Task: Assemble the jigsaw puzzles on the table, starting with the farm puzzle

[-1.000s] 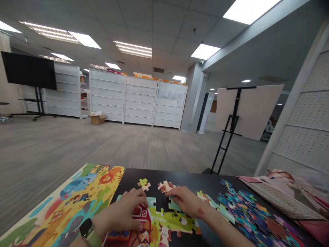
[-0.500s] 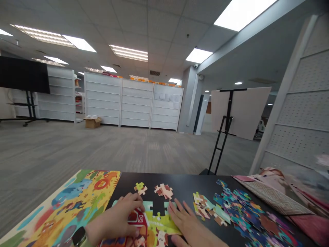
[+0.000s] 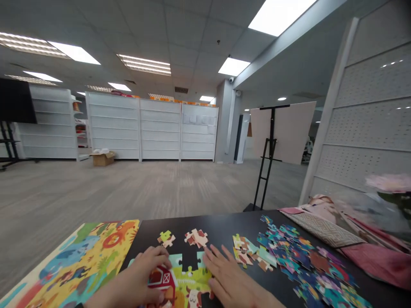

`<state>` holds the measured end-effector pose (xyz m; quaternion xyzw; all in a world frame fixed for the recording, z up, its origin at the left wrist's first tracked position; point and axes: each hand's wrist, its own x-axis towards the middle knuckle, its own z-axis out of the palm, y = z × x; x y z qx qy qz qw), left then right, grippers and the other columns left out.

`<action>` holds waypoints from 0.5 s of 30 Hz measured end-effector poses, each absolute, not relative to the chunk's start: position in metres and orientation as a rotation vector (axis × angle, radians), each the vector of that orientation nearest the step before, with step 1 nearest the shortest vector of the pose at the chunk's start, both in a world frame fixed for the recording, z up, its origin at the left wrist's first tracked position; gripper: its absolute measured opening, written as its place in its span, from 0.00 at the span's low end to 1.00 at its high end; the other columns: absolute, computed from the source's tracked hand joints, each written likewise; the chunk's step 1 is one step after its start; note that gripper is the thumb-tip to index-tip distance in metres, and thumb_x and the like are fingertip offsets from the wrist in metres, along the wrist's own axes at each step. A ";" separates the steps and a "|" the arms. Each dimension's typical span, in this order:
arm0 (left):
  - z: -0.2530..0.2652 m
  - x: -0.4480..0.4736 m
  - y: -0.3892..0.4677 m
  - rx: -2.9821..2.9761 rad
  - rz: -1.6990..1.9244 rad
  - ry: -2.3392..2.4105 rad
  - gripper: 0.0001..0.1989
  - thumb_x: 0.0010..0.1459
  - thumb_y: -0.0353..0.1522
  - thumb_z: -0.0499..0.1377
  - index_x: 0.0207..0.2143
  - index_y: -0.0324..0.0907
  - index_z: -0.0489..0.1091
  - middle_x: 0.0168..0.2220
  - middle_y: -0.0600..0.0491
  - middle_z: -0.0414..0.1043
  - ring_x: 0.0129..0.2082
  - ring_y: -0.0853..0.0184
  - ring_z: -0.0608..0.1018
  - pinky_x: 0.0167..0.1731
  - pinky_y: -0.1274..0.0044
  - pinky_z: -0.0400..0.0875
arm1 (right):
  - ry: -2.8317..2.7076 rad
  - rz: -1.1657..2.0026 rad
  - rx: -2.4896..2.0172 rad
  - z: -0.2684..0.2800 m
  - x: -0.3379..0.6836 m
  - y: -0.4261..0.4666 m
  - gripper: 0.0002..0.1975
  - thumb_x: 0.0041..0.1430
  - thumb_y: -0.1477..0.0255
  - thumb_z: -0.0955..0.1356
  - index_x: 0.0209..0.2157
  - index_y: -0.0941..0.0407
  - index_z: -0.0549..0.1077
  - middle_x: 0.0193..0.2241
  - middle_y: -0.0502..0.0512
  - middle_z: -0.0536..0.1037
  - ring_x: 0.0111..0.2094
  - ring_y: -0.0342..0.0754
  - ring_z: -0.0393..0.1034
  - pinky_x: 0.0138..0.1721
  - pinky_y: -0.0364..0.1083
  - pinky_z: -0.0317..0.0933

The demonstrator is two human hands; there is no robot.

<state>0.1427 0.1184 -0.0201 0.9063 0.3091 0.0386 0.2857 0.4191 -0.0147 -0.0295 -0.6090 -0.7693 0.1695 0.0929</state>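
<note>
A partly joined jigsaw puzzle (image 3: pixel 186 280) with a red barn, a green field and a cow lies on the black table in front of me. Its top edge has a gap between light-blue pieces. My left hand (image 3: pixel 146 273) rests over its left side, fingers bent and thumb apart, touching the barn part. On the right side lies my right hand (image 3: pixel 229 276), flat with fingers stretched out over the puzzle's edge. Just beyond are a small group of green and pink pieces (image 3: pixel 166 238) and a cluster of brown-and-pink pieces (image 3: pixel 196 238). The puzzle's near edge is cut off by the frame.
Left of the puzzle lies a colourful animal picture board (image 3: pixel 93 261). To the right are loose farm-coloured pieces (image 3: pixel 245 248) and a large heap of dark-blue pieces (image 3: pixel 305 265). A pink bag (image 3: pixel 375 261) borders the table's right side. An easel-like stand (image 3: pixel 266 167) stands beyond.
The head view has turned slightly to the right, so the scene sits further left. Both hands stay on the puzzle; my right hand still lies flat at its right edge.
</note>
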 end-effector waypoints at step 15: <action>-0.033 0.142 0.123 2.518 0.170 0.826 0.23 0.45 0.36 0.71 0.47 0.53 0.74 0.57 0.54 0.70 0.57 0.50 0.69 0.58 0.61 0.61 | -1.600 0.566 -1.859 -0.035 0.423 0.080 0.07 0.62 0.68 0.69 0.35 0.58 0.73 0.28 0.48 0.75 0.30 0.45 0.70 0.34 0.45 0.65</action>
